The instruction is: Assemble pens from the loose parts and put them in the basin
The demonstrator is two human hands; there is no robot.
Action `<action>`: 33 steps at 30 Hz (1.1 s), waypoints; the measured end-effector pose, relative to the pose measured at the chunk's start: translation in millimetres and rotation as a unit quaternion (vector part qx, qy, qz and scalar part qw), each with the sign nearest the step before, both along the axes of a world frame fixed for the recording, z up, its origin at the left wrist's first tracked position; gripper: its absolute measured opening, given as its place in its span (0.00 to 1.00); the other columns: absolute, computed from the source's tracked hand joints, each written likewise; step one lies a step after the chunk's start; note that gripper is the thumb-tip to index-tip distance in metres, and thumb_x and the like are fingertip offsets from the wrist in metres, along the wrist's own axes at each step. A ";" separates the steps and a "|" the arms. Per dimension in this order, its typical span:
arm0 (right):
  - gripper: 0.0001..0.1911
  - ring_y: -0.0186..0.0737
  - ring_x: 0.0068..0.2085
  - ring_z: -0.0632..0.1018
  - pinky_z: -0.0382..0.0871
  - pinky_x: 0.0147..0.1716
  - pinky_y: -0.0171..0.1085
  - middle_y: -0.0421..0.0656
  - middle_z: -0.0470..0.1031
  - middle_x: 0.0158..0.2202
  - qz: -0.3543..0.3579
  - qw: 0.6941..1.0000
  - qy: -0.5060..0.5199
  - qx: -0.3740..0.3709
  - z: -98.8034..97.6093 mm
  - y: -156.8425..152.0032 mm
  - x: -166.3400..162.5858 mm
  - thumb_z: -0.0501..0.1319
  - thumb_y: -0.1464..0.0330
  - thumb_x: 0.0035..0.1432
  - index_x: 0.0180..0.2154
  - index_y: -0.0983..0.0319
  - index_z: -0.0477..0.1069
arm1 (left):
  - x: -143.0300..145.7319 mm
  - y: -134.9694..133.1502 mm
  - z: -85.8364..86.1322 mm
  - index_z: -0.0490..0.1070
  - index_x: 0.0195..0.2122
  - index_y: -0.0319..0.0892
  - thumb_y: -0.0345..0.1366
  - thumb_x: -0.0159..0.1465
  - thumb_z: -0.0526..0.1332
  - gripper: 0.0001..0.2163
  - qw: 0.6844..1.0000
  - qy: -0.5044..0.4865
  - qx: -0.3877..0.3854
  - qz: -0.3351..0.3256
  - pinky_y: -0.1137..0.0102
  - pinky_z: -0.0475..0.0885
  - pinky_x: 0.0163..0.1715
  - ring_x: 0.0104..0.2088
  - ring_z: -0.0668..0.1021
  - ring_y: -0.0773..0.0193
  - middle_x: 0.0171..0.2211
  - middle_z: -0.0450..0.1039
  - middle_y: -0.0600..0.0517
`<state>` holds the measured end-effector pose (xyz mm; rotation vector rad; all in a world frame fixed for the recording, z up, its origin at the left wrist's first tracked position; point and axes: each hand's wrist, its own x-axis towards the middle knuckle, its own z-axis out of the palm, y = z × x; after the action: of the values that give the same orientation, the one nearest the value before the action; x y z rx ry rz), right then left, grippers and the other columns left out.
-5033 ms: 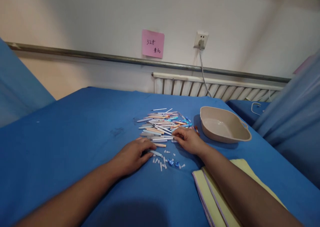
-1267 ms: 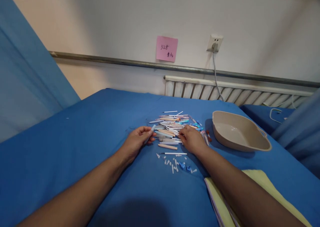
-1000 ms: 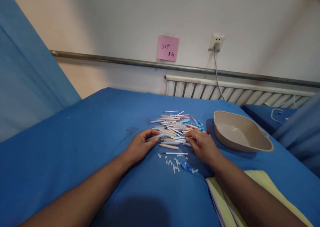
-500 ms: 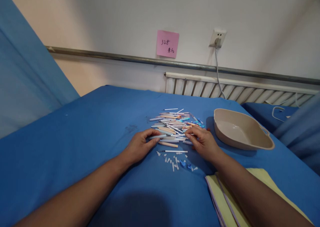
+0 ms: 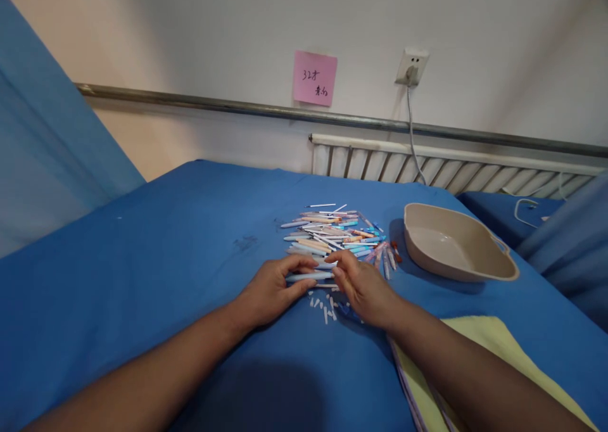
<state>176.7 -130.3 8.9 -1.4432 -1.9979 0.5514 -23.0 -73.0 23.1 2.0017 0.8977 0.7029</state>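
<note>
A pile of pen barrels and refills (image 5: 332, 232) in white, peach and blue lies on the blue cloth (image 5: 166, 242). My left hand (image 5: 273, 286) pinches a pale blue pen barrel (image 5: 308, 277) that lies level, just in front of the pile. My right hand (image 5: 363, 286) is closed at the barrel's right end, fingertips pinched on a thin part I cannot make out. Small white tips and blue caps (image 5: 327, 306) lie scattered under and between both hands.
An empty beige oval dish (image 5: 475, 267) stands to the right of the pile. A yellow folded cloth (image 5: 475, 356) lies under my right forearm. A radiator (image 5: 427, 169), a wall socket with cable (image 5: 411, 68) and a pink note (image 5: 314, 78) are behind.
Both hands came together in front of the pile. The left hand kept the pale blue barrel and the right hand moved left from the pile to the barrel's end.
</note>
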 end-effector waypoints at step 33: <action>0.07 0.41 0.42 0.71 0.62 0.42 0.37 0.46 0.72 0.39 0.055 0.977 -0.198 0.047 9.0 4.3 29.7 0.56 0.69 0.59 0.39 0.61 0.69 | -14.4 27.5 -1.7 0.75 0.38 0.46 0.39 0.55 0.64 0.10 0.996 0.008 0.018 0.092 0.65 0.69 0.44 0.40 0.77 0.57 0.38 0.77 0.51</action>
<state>206.4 -126.0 18.0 -1.4781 -2.3891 0.2182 -37.4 -45.5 21.4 1.9756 1.0966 0.8102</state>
